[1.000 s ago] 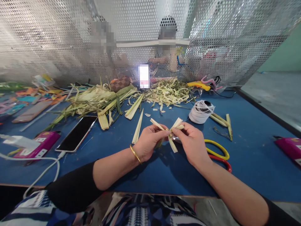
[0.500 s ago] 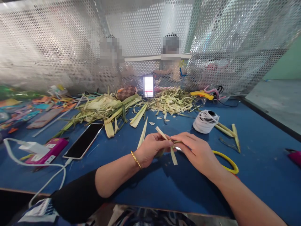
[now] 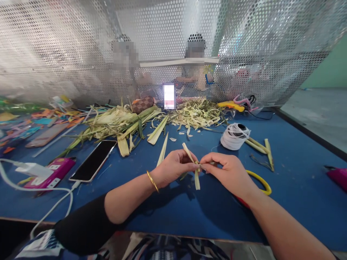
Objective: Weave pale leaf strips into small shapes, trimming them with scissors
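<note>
1. Blue tabletop (image 3: 168,224), perforated screen (image 3: 168,21) along far side; husk pile (image 3: 108,122) far L, shreds (image 3: 199,115) far ctr.
2. L hand (image 3: 173,167), gold bangle (image 3: 152,181) on wrist: thumb & fingers clamped on crossed husk strips (image 3: 197,180), held up over tbl, near ctr.
3. R hand (image 3: 226,169): thumb & index pinched on strips' R end.
4. White thread spool (image 3: 233,139) beyond R hand; yellow loop handle (image 3: 262,178) R of wrist, part hidden.
5. Phone (image 3: 93,161) L, w/ cable (image 3: 67,192).
</note>
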Available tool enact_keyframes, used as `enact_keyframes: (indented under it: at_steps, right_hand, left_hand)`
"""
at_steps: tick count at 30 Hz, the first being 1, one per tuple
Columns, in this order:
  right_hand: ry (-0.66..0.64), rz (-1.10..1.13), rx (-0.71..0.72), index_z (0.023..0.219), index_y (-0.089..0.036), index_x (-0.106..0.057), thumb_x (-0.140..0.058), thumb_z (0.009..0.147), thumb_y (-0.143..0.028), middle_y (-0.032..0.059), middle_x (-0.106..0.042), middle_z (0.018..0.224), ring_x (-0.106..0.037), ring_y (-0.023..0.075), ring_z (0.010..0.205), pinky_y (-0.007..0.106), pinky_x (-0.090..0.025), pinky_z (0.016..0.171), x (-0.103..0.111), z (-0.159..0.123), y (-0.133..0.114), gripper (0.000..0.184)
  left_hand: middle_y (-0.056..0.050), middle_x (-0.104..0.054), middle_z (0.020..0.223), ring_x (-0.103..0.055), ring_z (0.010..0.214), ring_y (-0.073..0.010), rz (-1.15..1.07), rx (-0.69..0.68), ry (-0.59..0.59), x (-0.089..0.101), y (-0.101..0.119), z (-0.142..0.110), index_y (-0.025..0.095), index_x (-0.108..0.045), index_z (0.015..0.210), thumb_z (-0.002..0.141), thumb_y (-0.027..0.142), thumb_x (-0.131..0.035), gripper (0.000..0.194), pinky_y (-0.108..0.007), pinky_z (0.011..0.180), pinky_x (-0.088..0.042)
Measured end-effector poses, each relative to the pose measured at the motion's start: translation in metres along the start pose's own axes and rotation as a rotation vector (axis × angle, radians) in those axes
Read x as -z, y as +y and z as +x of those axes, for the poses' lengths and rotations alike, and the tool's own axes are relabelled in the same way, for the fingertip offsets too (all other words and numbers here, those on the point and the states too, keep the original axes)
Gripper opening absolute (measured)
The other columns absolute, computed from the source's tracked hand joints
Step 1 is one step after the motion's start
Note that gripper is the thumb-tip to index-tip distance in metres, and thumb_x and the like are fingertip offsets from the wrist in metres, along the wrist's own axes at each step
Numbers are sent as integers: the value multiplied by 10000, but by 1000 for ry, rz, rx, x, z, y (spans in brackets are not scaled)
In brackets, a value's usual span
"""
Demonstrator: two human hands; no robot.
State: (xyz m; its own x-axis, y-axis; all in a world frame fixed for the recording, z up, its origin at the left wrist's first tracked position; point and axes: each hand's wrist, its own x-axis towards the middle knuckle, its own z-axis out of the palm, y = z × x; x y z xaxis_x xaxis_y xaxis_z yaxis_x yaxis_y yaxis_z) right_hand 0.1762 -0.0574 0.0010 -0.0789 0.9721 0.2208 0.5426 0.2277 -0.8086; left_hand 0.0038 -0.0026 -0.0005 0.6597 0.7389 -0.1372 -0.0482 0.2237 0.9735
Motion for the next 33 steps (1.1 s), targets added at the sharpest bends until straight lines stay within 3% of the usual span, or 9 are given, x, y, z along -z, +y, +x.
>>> enact_keyframes:
  at_steps: [5, 12, 18, 23, 33]
  right_hand:
    - [-31, 129, -107, 707, -193, -689, -600, 768, -325, 2, -670, 630, -608, 160, 611, 265, -448, 591, 0, 1, -3, 170]
    - [-68, 40, -151, 718, -197, -671, -580, 781, -302, -4, -667, 635, -591, 159, 622, 261, -422, 583, -4, 0, -1, 153]
    - [77, -97, 47, 739, -204, -629, -529, 829, -222, 3, -670, 721, -595, 153, 658, 251, -426, 585, -7, -3, -1, 135]
    - [144, -174, 254, 776, -209, -602, -496, 855, -150, 21, -660, 760, -608, 159, 728, 254, -447, 647, -8, -5, -3, 145]
    - [199, -287, 357, 823, -215, -608, -464, 900, -176, 39, -672, 795, -601, 173, 738, 290, -462, 682, -9, -6, 1, 168]
  left_hand:
    - [-25, -673, 676, -630, 668, -120, 47, 12, 27, 1, 2, 0, 142, -603, 743, 617, 266, -793, 260, -231, 670, -462]
    - [-24, -670, 671, -631, 666, -122, 61, 74, 60, 1, -3, 2, 143, -597, 732, 603, 213, -796, 248, -233, 663, -460]
    - [-40, -676, 720, -606, 634, -107, -56, 147, 58, 2, -4, 2, 139, -660, 812, 620, 341, -791, 308, -215, 616, -432]
    - [-37, -664, 709, -582, 595, -90, -92, 175, 68, 1, -2, 0, 135, -677, 729, 613, 372, -795, 289, -199, 569, -403]
    - [-20, -651, 665, -564, 574, -82, -243, 175, 67, -4, -4, -2, 134, -694, 730, 606, 316, -809, 249, -192, 582, -428]
